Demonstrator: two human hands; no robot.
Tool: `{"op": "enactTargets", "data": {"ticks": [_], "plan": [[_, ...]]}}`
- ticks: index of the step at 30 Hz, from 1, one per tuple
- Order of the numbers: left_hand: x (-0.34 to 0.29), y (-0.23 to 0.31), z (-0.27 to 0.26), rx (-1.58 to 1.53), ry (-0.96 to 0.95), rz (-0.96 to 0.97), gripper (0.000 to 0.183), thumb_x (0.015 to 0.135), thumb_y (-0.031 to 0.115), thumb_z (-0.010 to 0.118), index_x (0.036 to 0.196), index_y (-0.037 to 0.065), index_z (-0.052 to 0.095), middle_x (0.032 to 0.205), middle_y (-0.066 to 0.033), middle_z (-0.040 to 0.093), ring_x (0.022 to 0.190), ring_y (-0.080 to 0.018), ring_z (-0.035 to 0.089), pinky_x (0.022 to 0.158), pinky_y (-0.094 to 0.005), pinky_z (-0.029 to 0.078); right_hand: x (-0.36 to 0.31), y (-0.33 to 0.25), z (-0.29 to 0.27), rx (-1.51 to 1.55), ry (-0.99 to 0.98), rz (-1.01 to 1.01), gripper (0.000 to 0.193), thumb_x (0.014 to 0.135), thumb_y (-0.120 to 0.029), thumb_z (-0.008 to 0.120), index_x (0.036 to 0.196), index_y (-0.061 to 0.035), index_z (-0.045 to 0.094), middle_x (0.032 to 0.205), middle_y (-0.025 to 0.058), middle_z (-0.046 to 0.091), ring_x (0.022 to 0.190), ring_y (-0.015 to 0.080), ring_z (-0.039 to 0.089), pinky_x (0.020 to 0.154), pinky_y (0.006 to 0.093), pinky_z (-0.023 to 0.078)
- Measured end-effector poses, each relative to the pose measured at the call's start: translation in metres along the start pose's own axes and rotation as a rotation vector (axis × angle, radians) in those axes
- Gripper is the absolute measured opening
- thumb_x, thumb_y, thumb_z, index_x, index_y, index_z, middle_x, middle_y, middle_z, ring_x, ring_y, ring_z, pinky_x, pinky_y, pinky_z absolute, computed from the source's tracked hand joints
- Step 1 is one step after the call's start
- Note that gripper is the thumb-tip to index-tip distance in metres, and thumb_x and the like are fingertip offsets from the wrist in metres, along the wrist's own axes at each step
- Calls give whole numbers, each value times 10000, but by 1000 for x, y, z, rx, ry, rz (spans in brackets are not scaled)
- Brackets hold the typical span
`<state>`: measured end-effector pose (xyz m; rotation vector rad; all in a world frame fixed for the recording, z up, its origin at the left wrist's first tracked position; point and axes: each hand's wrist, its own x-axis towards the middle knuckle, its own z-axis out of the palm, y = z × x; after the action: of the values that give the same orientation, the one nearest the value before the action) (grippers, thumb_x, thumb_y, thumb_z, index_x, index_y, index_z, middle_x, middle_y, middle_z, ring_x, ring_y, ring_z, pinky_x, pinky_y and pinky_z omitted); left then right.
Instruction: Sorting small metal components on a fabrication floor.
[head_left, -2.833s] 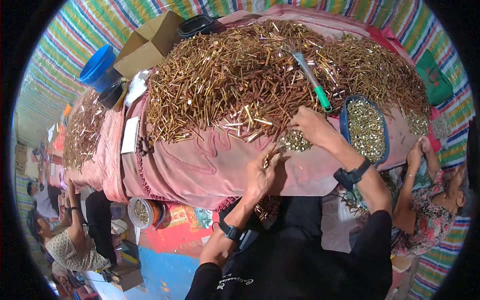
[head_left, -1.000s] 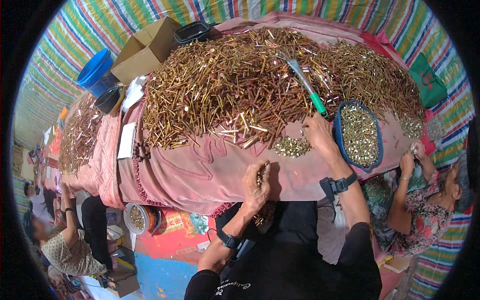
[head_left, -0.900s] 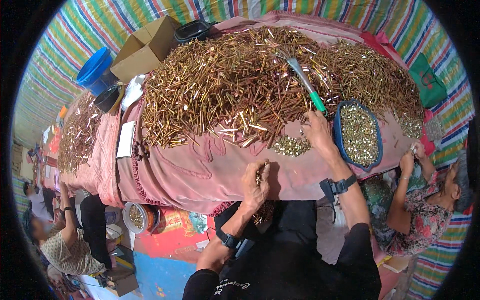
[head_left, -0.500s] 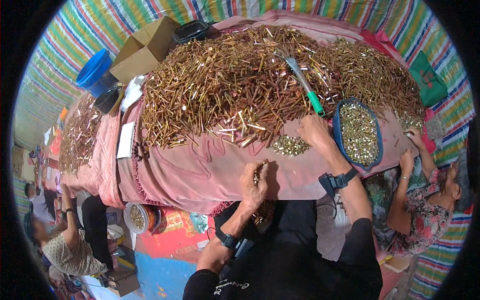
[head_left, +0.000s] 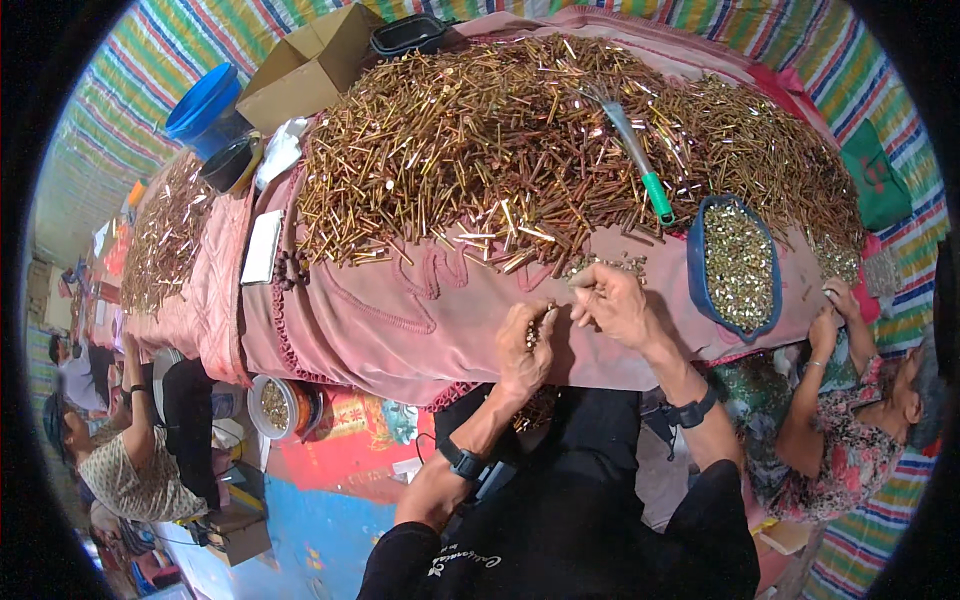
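My left hand (head_left: 525, 345) is curled closed over the pink cloth's near edge, with small shiny metal pieces (head_left: 532, 334) showing between its fingers. Just to its right, my right hand (head_left: 615, 308) has thumb and fingertips drawn together; whatever sits in that pinch is too small to make out. Behind the right hand lies a small heap of loose metal bits (head_left: 630, 265), partly covered by it. A broad mound of thin copper- and gold-coloured metal tubes (head_left: 440, 160) spreads beyond both hands.
To the right stands a blue basin (head_left: 697, 275) full of small metal bits. A green-handled brush (head_left: 655, 195) rests on the mound. At the back left are a cardboard box (head_left: 300, 80) and a blue bucket (head_left: 205, 110). A co-worker (head_left: 850, 430) sits at right, another (head_left: 145, 460) at left.
My right hand has come away from the small heap toward my left hand, its fingers now pinched near the left fingertips. My left hand stays closed. The whole view has shifted slightly.
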<state>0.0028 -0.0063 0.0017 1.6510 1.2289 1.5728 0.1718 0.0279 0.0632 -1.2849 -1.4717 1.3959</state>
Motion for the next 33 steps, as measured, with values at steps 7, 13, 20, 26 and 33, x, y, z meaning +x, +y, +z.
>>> {"op": "enactTargets", "data": {"ticks": [7,13,20,26,33], "plan": [[-2,-5,-1,-3,-8,37,99,905,26,664,1001,3,652,818,-125,631,717,-226,628,667,-319,500,-5,-12,19,-433,29,-469,114,876,-11,655,979,-1,702,894,93,664,799,198,649,705,315,513],[-2,-5,-1,-24,-39,31,159,846,-36,666,995,4,628,836,-149,615,741,-315,605,666,-374,491,-10,-16,26,-395,82,-473,112,856,21,662,965,12,687,909,118,670,860,247,663,757,341,522],[-4,-11,-1,-31,-35,20,184,827,-44,656,1001,8,634,856,-161,623,766,-332,615,677,-380,497,-10,-11,28,-367,85,-619,189,797,84,651,966,0,659,930,123,672,867,268,674,769,345,548],[-7,-10,-3,-41,-83,-30,111,882,-11,619,988,2,653,902,-136,660,817,-239,655,730,-324,508,-9,-11,21,-466,55,-571,192,798,20,718,977,-9,654,877,114,647,797,251,661,700,331,536],[-4,-4,-4,-23,-84,-23,124,828,-26,660,941,14,626,895,-151,652,820,-343,641,713,-375,512,-12,-6,22,-550,62,-570,250,805,-42,749,1039,-6,671,964,133,630,750,271,648,674,361,526]]}}
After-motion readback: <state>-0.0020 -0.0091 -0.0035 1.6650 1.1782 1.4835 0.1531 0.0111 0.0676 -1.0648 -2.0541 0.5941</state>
